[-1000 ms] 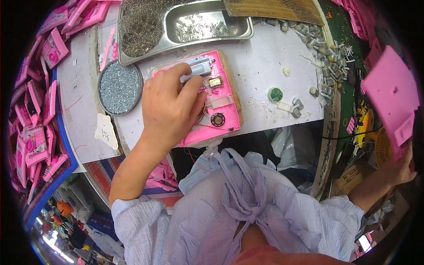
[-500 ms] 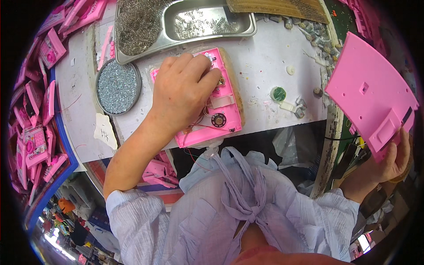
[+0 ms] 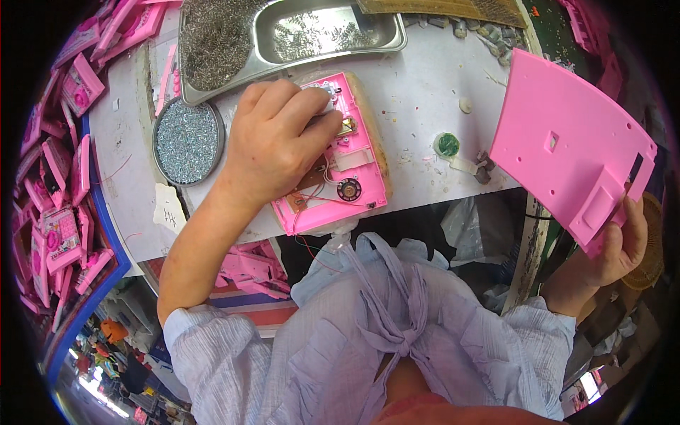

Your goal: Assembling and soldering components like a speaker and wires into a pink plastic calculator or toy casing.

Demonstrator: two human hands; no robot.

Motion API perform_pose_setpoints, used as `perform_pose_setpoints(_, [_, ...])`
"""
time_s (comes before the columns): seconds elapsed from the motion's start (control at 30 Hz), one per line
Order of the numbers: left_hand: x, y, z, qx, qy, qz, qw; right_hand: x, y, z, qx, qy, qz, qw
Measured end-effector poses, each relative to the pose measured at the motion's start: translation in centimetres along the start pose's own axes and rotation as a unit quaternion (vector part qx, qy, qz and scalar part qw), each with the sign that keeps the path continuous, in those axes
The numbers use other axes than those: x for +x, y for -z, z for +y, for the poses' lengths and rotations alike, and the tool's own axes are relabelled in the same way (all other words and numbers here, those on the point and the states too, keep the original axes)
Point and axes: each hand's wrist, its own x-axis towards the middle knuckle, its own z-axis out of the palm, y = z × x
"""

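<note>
A pink plastic toy housing lies open side up on a pad near the table's front edge. Wires, a small round black speaker and a pale ribbon strip show inside it. My left hand is over the housing's left and upper part, fingers curled down into it; what the fingertips hold, if anything, is hidden beneath them. Off to the right, my right hand grips a large pink cover panel by its lower corner, thumb on the visible face. The panel hangs tilted in the air, apart from the housing.
A round dish of small screws stands left of the housing. Behind is a steel tray with many little metal springs. A green round roll lies on the table at right. Pink toy parts are heaped at far left.
The panel in my right hand has moved left, nearer the table. My left hand has shifted slightly left and up over the housing, uncovering more of its inside.
</note>
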Motion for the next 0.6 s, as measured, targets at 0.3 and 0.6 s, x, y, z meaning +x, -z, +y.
perform_pose_setpoints(0.3, [1.7,-0.3,-2.0,-0.125,0.036,-0.028,0.991,0.4,-0.8,0.3,0.126,0.001,-0.11,0.986])
perform_pose_setpoints(0.6, [3.6,5.4,-1.9,-0.416,0.194,-0.128,0.879,7.0,-11.0,-0.7,0.389,-0.023,-0.254,0.885])
